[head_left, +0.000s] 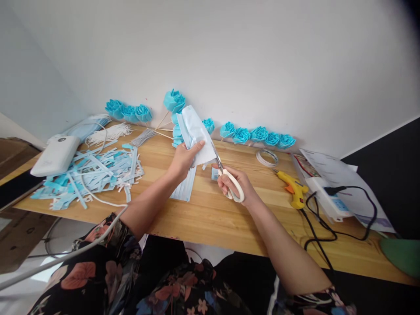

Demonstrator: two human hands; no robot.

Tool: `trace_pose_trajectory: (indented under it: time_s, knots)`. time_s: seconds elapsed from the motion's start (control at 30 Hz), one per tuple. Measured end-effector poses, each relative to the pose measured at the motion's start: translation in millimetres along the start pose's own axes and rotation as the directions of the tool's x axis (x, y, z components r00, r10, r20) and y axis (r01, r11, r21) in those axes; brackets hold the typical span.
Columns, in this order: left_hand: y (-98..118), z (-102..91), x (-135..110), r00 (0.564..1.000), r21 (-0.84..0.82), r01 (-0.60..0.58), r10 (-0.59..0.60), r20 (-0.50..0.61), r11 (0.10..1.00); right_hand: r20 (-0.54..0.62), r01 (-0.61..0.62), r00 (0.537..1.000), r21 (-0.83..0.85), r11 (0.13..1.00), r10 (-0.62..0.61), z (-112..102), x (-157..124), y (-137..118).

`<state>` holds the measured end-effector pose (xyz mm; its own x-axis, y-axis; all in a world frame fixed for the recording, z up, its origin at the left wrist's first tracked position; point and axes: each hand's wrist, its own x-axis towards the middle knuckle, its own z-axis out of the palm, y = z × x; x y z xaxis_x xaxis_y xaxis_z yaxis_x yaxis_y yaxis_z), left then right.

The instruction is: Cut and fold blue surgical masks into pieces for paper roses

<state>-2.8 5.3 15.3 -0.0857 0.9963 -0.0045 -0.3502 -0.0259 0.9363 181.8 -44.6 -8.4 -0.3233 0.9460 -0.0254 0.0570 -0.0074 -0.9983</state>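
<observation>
My left hand (183,161) is closed on a light blue face mask (196,133), holding it upright over the wooden table (210,218). My right hand (234,183) grips white-handled scissors (229,179), whose blades meet the mask's right edge. Another blue mask (184,186) lies flat on the table below my left hand. A small blue scrap (214,173) sits beside the scissors.
A heap of cut blue and white strips (92,173) and a white box (55,155) lie at the left. Blue fabric roses (257,135) line the wall. A tape roll (267,157), yellow glue gun (293,188), black cables (323,223) and papers (337,175) are at the right.
</observation>
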Motion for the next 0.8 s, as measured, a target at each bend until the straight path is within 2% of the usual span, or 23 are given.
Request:
trace_pose_trajectory:
  time_s: [0.4,0.63,0.8]
  knots:
    - [-3.5,-1.4,2.8,0.998,0.003,0.057,-0.057,0.013,0.998,-0.013,-0.014,1.0,-0.013,1.0,0.014,1.0,-0.6,-2.5]
    - [-1.2,-0.1,2.2,0.998,-0.051,0.057,-0.056,0.022,0.997,0.099,0.019,0.995,-0.011,1.0,-0.018,-4.5,-0.1,-1.6]
    - [-4.2,-1.7,2.5,0.994,0.0,0.089,-0.089,0.056,0.996,0.091,0.02,0.996,-0.023,1.0,-0.018,-4.3,0.4,-1.9]
